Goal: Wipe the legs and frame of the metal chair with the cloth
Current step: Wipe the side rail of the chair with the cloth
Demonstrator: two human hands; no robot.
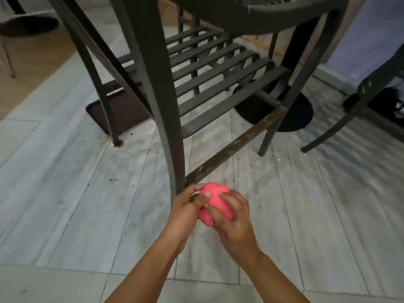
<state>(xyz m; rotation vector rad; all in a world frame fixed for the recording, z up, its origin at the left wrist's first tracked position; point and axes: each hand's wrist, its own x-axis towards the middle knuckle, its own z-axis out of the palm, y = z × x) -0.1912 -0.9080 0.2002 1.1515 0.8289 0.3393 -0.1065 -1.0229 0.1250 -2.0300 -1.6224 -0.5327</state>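
Observation:
A dark metal chair [161, 88] with a slatted seat stands on the tiled floor in front of me. Its near leg [172, 154] comes down to the floor just above my hands. A rusty, dirty crossbar [236, 147] runs from that leg's foot up to the right. A bunched pink cloth [215, 204] sits just below the foot of the near leg. My left hand [185, 208] grips the cloth from the left, its fingers touching the leg's base. My right hand [234, 217] holds the cloth from the right.
Grit and crumbs lie on the pale floor tiles [65, 204] under the chair. A brown mat [122, 110] lies behind the left leg. A black round table base [290, 110] stands at the right rear. Another dark chair's legs [341, 119] reach in at the far right.

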